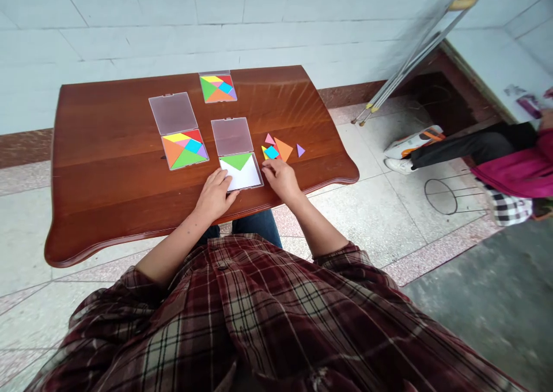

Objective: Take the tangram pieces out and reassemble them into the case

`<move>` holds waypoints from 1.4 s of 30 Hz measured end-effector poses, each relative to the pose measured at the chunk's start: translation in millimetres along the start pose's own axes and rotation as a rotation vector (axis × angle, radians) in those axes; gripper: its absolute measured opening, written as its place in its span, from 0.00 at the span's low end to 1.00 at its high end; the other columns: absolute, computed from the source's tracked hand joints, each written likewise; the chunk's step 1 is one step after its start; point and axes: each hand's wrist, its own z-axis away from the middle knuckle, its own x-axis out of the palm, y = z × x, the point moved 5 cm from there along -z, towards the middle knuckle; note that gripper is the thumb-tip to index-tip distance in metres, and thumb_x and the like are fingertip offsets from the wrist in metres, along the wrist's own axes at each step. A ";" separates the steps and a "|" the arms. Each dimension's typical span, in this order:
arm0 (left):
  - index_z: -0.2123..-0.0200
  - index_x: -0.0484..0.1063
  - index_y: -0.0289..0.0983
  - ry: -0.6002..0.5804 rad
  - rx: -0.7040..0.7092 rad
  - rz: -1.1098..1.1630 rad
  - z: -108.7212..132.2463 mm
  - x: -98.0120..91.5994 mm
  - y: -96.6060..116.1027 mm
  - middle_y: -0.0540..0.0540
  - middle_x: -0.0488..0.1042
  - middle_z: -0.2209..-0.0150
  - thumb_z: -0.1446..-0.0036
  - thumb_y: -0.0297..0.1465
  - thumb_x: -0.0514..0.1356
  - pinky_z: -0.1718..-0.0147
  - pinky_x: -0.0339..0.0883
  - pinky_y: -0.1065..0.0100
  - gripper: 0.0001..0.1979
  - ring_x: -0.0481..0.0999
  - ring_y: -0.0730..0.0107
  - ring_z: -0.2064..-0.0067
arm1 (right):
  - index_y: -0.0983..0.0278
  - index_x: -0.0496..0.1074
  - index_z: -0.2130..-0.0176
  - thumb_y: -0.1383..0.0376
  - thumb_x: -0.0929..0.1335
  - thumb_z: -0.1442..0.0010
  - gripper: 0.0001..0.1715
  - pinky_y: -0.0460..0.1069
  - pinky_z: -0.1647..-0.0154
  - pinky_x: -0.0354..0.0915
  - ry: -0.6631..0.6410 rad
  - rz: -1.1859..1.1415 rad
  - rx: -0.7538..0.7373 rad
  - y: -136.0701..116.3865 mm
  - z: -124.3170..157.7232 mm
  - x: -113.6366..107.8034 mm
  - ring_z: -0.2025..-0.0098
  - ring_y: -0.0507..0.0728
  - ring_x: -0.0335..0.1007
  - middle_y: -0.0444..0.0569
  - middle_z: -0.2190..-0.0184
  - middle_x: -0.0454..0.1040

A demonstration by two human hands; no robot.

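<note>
The left hand (216, 191) lies open, fingers extended over the left edge of a white-bottomed case (242, 179) near the front of the wooden bench (108, 144). Inside, a green triangle (239, 160) sits against the lid side, pointing toward the person. Right of the case, the right hand (280, 178) bends its fingers beside loose pieces; whether it grips one cannot be told. An orange triangle (283, 148), blue square (271, 152) and pink triangle (269, 139) lie clustered there, a purple triangle (300, 150) just apart.
</note>
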 end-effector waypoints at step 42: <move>0.47 0.71 0.32 0.033 0.014 -0.011 -0.4 1.3 -4.0 0.33 0.67 0.39 0.37 0.39 0.53 0.35 0.57 0.46 0.21 0.62 0.46 0.35 | 0.66 0.72 0.54 0.66 0.63 0.41 0.16 0.56 0.49 0.65 0.121 0.180 0.257 74.9 -35.5 -48.0 0.53 0.62 0.69 0.58 0.56 0.74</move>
